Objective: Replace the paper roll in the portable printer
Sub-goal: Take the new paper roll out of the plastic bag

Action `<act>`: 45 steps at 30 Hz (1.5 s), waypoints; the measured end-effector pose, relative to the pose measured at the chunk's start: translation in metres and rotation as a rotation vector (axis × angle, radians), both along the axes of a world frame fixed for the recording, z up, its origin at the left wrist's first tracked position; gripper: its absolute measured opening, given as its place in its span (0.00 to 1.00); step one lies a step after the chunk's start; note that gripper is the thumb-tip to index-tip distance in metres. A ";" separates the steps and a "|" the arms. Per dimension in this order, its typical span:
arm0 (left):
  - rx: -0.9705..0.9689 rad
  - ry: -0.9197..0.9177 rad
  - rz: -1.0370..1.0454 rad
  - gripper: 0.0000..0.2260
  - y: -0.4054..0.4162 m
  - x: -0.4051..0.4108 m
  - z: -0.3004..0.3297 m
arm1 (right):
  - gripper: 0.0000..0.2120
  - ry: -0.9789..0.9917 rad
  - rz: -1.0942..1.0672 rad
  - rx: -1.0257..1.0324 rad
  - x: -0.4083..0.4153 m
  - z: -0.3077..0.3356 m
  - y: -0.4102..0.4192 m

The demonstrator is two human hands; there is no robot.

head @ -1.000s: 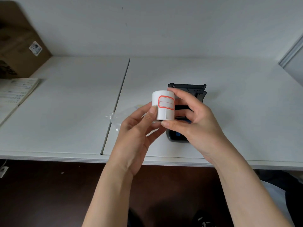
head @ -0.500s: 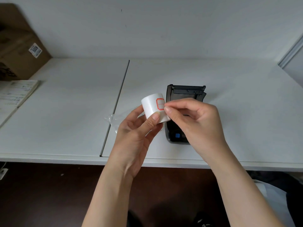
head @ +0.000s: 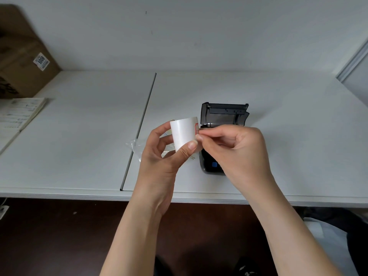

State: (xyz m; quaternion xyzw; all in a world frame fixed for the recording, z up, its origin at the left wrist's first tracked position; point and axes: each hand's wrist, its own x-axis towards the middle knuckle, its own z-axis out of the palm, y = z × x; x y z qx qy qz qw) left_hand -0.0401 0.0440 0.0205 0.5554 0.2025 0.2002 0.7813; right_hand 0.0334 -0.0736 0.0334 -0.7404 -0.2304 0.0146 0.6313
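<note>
- Left hand raised above the front edge of the white table, curled around a white paper roll. Thumb across the lower front of the roll, fingers behind it. Closed grip; the roll is clear of the table.
- Paper roll stands roughly upright in the hand, tipped slightly, at about 9 o'clock from the printer and just beside it in the view.
- Red-bordered sticker on the roll's right edge, only partly seen as it wraps out of sight.
- Right hand pinched shut, thumb and forefinger tips meeting at the sticker on the roll's right side. Remaining fingers folded into the palm. Cannot tell whether the sticker edge is lifted.
- Black portable printer lies on the table under and behind the right hand, which hides its middle. Blue button shows on the near end.
- Printer lid is open, standing up at the 12 o'clock end; the compartment below is hidden by the hand.
- Crumpled clear plastic wrap lies on the table at 9 o'clock from the roll, over the seam between the two tabletops, partly behind the left hand.
- Cardboard box with a white label far off at 10 o'clock against the wall; printed paper booklet just in front of it.
</note>
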 end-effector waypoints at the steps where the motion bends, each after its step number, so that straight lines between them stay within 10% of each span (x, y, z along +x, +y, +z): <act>1: 0.021 0.008 0.008 0.29 0.000 0.000 0.000 | 0.05 -0.013 -0.003 -0.011 0.000 0.000 0.000; 23: 0.216 0.044 0.017 0.29 -0.002 -0.001 0.004 | 0.04 0.060 -0.083 -0.055 -0.004 0.003 0.001; 45: -0.422 0.077 0.042 0.08 -0.003 -0.002 0.016 | 0.10 0.617 0.092 0.295 0.001 0.014 -0.005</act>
